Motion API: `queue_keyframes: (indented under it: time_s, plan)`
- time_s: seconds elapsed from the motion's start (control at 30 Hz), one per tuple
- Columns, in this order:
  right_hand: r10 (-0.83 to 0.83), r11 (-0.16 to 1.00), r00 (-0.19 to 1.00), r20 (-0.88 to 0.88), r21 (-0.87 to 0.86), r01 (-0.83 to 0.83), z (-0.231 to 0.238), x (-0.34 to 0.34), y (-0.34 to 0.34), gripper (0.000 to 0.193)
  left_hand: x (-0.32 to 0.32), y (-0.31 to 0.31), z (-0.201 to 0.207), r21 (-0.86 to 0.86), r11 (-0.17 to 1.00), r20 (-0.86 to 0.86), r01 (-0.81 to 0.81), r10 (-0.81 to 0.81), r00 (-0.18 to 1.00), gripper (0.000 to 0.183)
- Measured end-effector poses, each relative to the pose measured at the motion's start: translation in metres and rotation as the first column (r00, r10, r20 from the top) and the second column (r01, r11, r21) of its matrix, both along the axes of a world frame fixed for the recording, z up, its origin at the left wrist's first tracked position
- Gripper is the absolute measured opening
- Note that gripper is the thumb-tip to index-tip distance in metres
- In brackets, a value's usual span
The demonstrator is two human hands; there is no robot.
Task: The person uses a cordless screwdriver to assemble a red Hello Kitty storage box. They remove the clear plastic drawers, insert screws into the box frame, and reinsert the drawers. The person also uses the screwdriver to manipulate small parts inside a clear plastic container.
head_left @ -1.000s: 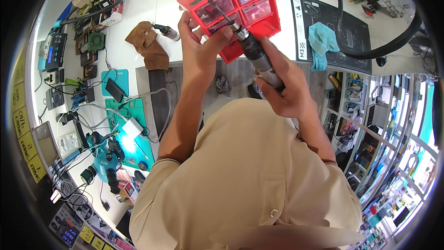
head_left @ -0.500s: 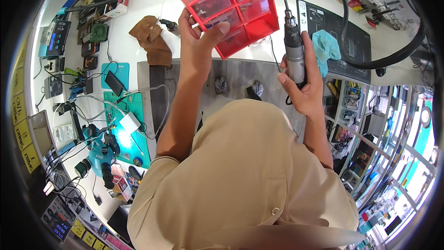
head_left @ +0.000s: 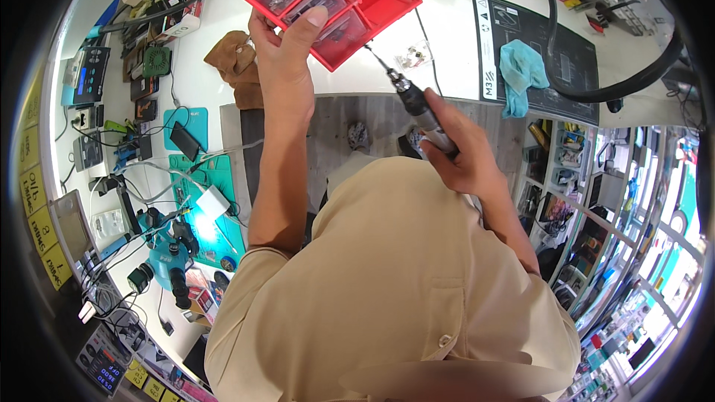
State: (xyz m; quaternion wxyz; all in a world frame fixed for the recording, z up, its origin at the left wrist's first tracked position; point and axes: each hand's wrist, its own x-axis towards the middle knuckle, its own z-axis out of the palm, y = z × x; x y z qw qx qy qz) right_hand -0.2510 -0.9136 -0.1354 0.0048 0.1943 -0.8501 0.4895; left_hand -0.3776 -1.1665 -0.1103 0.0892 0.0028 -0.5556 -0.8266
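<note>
My left hand [head_left: 287, 59] grips a red small-parts drawer cabinet [head_left: 370, 9] by its near left side, thumb across a clear drawer front. The cabinet is tilted above the white bench, and small parts show dimly behind its clear fronts. One compartment at its right has no clear front and shows bare red walls. My right hand [head_left: 465, 149] is closed round a grey and black rotary tool handpiece [head_left: 424, 113]. Its thin bit points up and left, near the cabinet's lower edge; whether they touch I cannot tell.
A brown cloth [head_left: 233, 58] lies left of my left hand. To the right, a light-blue cloth [head_left: 523, 71] rests on a black mat [head_left: 573, 59] beneath a thick black hose [head_left: 607, 99]. A teal microscope [head_left: 165, 251] stands at left by a green mat [head_left: 223, 234]. A small clear bag [head_left: 412, 57] lies on the bench.
My left hand has moved the red cabinet left and up. The rotary tool, upright before, has swung to point up and left, and my right hand has come lower and nearer.
</note>
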Motion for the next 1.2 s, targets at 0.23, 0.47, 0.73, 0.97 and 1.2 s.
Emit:
queue_keyframes:
  time_s: [0.23,0.47,0.73,0.97,1.2]
  plan:
    - [-0.028,0.996,0.999,-0.017,0.088,0.029,-0.022,-0.008,-0.004,0.079,0.007,0.008,0.012,0.107,0.994,0.031,0.03,-0.034,0.999,0.068]
    - [-0.156,0.985,0.979,-0.135,-0.101,0.143,-0.041,-0.016,-0.005,0.074,0.011,0.017,0.022,0.134,0.989,0.026,0.068,-0.072,0.997,0.062]
    - [-0.194,0.975,0.973,-0.124,-0.129,0.178,-0.037,-0.017,0.002,0.075,0.013,0.026,0.021,0.049,0.997,-0.024,0.061,-0.06,0.998,0.055]
    - [-0.239,0.963,0.951,-0.197,-0.172,0.206,-0.039,-0.026,0.009,0.074,0.013,0.027,0.018,0.007,0.999,0.062,0.05,-0.05,0.997,0.064]
    - [-0.176,0.972,0.955,-0.24,-0.194,0.13,-0.058,-0.042,0.008,0.072,0.03,0.037,0.03,0.035,0.995,0.178,0.097,-0.102,0.979,0.073]
